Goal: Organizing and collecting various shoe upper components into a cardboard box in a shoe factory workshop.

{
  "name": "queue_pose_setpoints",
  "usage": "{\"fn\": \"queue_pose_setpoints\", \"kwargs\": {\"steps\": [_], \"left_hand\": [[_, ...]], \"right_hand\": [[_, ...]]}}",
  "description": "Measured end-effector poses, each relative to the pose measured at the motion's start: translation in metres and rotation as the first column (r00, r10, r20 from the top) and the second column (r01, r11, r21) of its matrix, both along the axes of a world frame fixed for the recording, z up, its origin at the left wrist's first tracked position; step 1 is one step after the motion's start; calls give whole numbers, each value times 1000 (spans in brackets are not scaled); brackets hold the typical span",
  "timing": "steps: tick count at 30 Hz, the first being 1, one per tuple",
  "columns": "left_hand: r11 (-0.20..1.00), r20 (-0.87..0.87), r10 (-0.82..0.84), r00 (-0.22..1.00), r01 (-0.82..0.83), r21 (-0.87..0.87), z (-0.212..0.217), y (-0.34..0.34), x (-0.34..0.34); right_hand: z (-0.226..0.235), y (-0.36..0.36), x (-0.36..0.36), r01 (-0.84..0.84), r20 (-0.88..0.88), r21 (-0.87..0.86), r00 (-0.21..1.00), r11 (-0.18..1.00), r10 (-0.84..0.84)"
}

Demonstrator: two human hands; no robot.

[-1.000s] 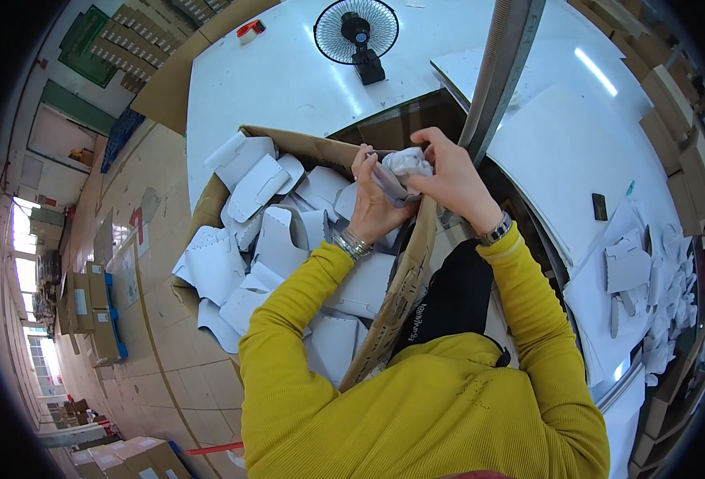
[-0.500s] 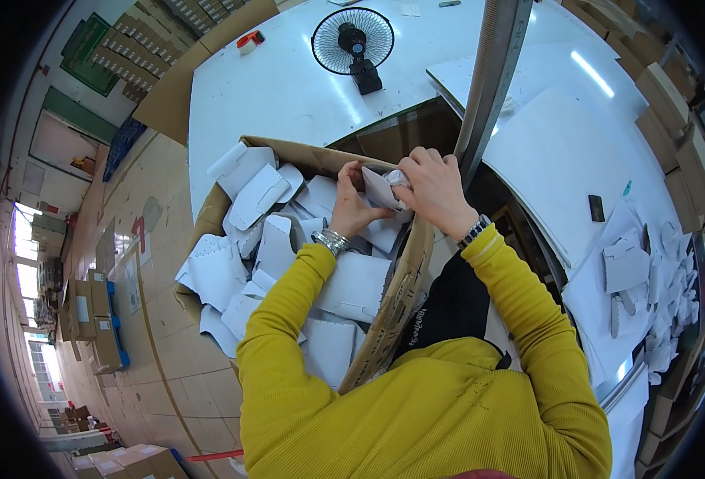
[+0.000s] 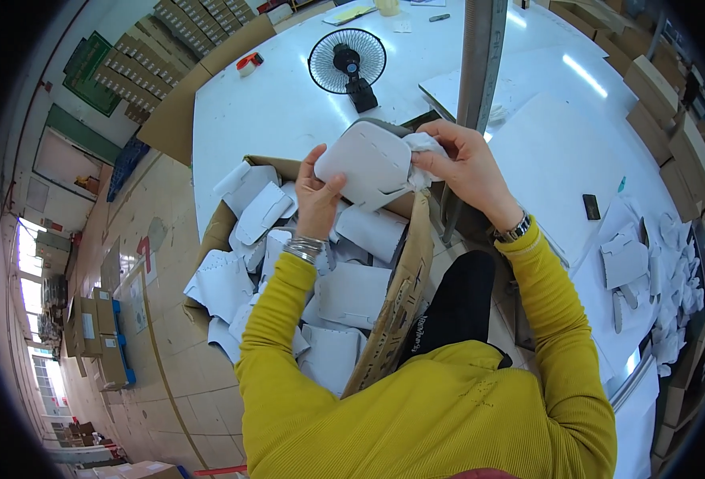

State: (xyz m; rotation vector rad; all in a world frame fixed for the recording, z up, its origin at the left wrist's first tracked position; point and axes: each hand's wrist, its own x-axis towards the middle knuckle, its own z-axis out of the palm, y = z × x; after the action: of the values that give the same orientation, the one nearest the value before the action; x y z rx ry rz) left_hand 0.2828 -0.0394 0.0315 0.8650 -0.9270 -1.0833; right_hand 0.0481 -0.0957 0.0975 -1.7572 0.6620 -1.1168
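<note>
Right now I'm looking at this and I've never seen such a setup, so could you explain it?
There's no machine: these are a person's own bare hands, seen from a wide fisheye camera on the head, looking down, so straight edges bend. The left hand holds a rounded white piece; the right hand grips crumpled white material at its right side. Below is a cardboard box of white card pieces. Beyond, a black fan stands on a white table.
</note>
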Motion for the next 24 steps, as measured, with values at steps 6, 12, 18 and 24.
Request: {"fn": "queue_pose_setpoints", "kwargs": {"steps": [6,12,18,24], "left_hand": [[984,-150,149,977,-162,-75,-3,-9,-44],[1000,138,18,990,-17,-7,35,-33,-70],[955,84,-267,960,252,158,42,-54,-113],[894,157,-418,895,375,244,44,-69,-166]], "right_hand": [[-5,14,-23,182,-111,-85,975,980,-191],[8,45,-65,356,-129,-148,918,923,-375],[4,65,-120,286,158,-5,946,958,-282],[4,75,-158,496,-76,-117,859,861,-506]]}}
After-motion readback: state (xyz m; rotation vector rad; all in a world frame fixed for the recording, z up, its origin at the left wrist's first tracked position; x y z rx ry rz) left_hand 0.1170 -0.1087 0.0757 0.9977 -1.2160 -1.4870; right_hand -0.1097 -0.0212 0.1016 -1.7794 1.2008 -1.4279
